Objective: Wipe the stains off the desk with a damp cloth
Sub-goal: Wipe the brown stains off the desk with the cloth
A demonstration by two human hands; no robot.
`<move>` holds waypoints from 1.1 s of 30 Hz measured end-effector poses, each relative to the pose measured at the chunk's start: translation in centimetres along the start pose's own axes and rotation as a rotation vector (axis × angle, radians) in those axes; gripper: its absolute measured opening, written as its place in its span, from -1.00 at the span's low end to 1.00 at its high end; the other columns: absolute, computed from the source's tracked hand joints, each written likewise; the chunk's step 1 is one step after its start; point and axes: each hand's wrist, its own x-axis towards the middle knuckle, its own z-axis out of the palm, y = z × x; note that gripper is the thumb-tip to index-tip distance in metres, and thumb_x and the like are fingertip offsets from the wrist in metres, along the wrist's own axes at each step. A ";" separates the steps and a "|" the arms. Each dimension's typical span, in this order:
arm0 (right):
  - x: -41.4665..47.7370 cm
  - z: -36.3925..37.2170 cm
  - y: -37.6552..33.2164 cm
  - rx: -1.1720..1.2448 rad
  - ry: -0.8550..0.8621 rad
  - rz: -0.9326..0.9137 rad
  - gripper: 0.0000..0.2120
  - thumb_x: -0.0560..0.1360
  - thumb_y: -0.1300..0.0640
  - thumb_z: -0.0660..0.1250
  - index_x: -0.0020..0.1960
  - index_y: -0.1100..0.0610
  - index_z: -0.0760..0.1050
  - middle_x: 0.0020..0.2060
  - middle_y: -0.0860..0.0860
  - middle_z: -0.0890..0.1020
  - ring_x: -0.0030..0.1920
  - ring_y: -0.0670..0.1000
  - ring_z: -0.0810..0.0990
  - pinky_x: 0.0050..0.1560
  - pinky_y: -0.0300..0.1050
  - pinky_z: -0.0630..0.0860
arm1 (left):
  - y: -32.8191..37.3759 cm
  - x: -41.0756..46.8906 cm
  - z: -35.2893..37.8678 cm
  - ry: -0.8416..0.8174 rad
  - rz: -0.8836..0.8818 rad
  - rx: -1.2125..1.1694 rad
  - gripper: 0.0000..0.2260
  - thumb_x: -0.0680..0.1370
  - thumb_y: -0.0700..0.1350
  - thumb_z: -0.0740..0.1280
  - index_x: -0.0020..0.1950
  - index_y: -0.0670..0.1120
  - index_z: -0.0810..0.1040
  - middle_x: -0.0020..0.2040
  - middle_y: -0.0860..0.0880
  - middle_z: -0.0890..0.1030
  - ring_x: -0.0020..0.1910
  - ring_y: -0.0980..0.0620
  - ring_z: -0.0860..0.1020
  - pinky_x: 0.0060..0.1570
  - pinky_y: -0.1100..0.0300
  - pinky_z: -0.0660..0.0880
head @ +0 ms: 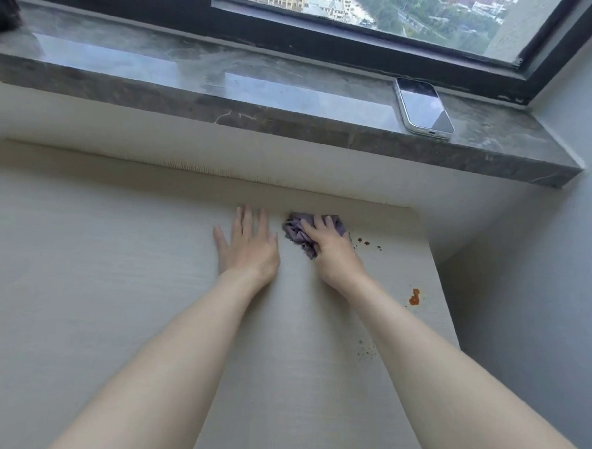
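A pale wood-grain desk [118, 268] fills most of the view, its far edge set under a grey marble window sill [211, 81]. Near the far right corner of the desk, the left hand [249, 250] is laid flat, palm down, with the fingers straight and slightly spread, and nothing is held by it. Just beside it, toward the right edge, the right hand [334, 253] is curled over a bunched purple-grey cloth [298, 232], which is pressed against the desk top. A smartphone [423, 107] is seen lying screen-up at the right end of the sill. An orange-brown blot [414, 297] is left close to the right edge, small brown specks [366, 243] are scattered just right of the cloth, and a fainter spray of specks [364, 349] is seen nearer the front, beside the right forearm.

The wiping step is judged to be under way, with three stained patches not yet cleaned. A sweep of the cloth rightward over the nearest specks is called for next, with pressure kept on the cloth, then a pull toward the blot at the right edge.

No brand, label or writing can be read; only a reflection is shown on the phone screen.
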 end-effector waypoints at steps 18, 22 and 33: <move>4.7 -1.5 -1.6 -0.143 -0.013 0.132 -0.51 0.61 0.23 0.04 0.52 0.05 0.11 0.53 0.09 0.05 0.52 0.10 -0.02 0.43 0.13 0.12 | 0.1 0.5 -0.4 -0.079 -0.030 -0.010 -0.53 0.65 0.04 -0.16 0.54 0.02 -0.21 0.55 0.01 -0.27 0.51 0.04 -0.31 0.40 -0.21 -0.29; 3.7 -2.1 -0.2 -0.183 0.097 0.058 -0.53 0.60 0.19 0.07 0.49 -0.05 0.19 0.40 0.10 0.22 0.40 0.16 0.17 0.31 0.05 0.27 | 0.2 0.7 -0.5 -0.084 -0.031 -0.004 -0.53 0.65 0.04 -0.17 0.54 0.03 -0.21 0.54 0.01 -0.27 0.50 0.04 -0.31 0.40 -0.20 -0.29; 4.5 -3.8 2.2 -0.047 0.082 0.269 -0.52 0.59 0.26 0.10 0.44 -0.11 0.31 0.34 0.09 0.28 0.38 0.18 0.20 0.31 0.09 0.25 | 0.1 0.7 -0.7 -0.103 -0.028 0.014 -0.52 0.65 0.05 -0.15 0.55 0.03 -0.20 0.55 0.00 -0.26 0.51 0.03 -0.31 0.40 -0.21 -0.28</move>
